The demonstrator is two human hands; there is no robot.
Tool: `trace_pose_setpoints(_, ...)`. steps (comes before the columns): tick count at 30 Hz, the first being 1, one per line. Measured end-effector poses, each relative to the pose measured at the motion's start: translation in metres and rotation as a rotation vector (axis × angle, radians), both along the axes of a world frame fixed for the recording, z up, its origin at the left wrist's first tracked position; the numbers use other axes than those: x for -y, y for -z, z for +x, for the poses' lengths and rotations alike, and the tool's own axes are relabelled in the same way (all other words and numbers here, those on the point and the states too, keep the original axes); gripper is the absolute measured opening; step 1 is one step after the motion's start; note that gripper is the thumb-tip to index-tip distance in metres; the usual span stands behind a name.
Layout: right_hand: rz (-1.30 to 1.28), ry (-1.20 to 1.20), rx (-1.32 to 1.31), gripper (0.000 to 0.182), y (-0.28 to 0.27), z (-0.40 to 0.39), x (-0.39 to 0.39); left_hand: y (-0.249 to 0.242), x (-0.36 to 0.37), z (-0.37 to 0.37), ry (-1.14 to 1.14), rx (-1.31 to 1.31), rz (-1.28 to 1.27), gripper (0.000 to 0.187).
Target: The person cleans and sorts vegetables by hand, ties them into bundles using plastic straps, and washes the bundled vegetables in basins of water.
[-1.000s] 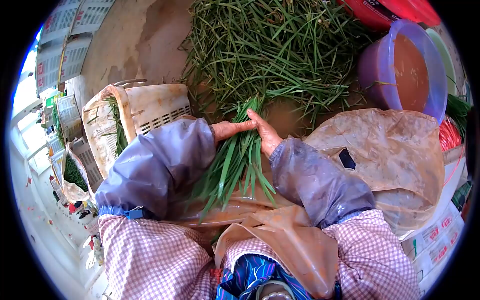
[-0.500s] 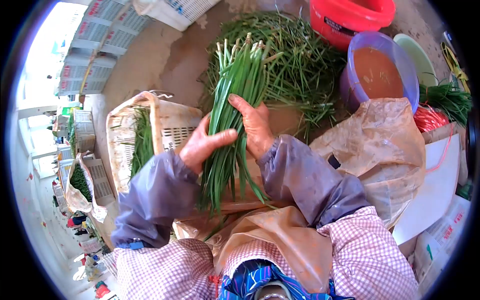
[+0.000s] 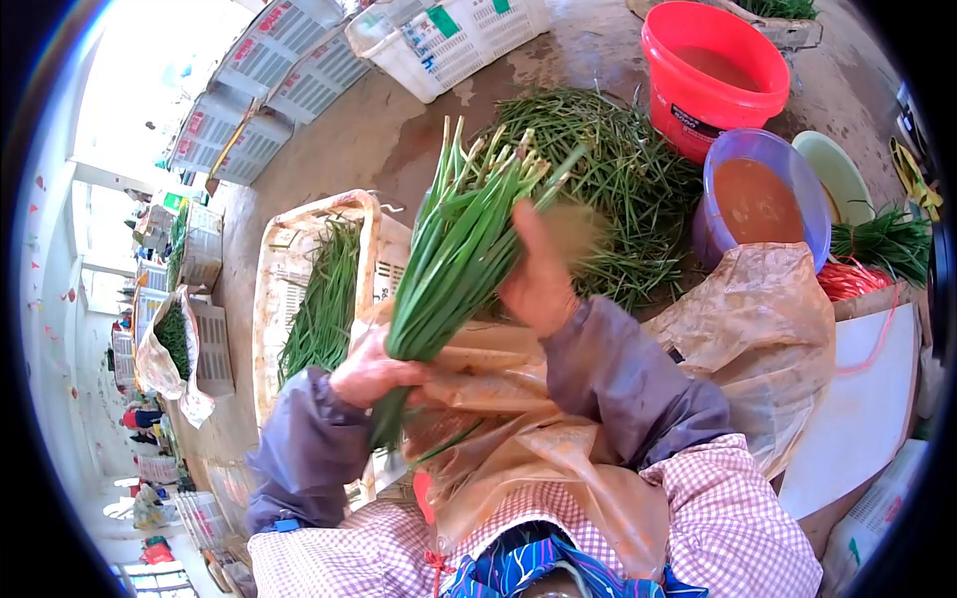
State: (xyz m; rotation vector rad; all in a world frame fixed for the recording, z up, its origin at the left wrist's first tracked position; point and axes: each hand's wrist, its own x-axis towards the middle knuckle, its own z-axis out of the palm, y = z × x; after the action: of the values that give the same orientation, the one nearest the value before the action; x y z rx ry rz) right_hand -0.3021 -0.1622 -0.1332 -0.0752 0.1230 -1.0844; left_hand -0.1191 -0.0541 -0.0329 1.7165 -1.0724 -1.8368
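A thick bundle of long green leafy stalks (image 3: 454, 259) slants across the middle, its pale cut ends at the top. My left hand (image 3: 379, 374) is wrapped round its lower, narrow part. Near the upper right side of the bundle is my right hand (image 3: 538, 274), raised with its fingers up and blurred by motion; whether it touches the stalks is unclear. Behind it lies a large heap of loose green stalks (image 3: 638, 189) on the floor. More stalks (image 3: 329, 299) lie in the dirty white crate (image 3: 267, 329) to the left.
A red bucket (image 3: 718, 75), a purple tub (image 3: 713, 214) of brown water and a pale green basin (image 3: 832, 169) stand at the right. Tied greens (image 3: 887, 244) and red string (image 3: 852, 281) lie beyond. White crates (image 3: 459, 45) stand at the back. A brown plastic sheet (image 3: 758, 339) is beside my right arm.
My left hand has moved down to the bundle's lower part and grips it. My right hand has lifted off to the right side. The bundle tilts more, and the view has shifted.
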Motion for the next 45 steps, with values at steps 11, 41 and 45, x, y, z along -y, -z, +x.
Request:
trace_pose_setpoints(11,-0.337,0.380,-0.754,0.022,0.048,0.025,0.062,0.001,-0.067,0.060,-0.217,-0.322,0.304,0.028)
trace_pose_setpoints(41,-1.522,0.383,-1.450,0.019,-0.035,-0.040,0.056,0.020,-0.085,0.074,-0.131,-0.198,0.211,0.052)
trace_pose_setpoints(45,-1.642,-0.214,-1.907,0.032,-0.022,-0.002,0.031,0.019,-0.078,0.067,0.018,-0.087,0.111,0.025)
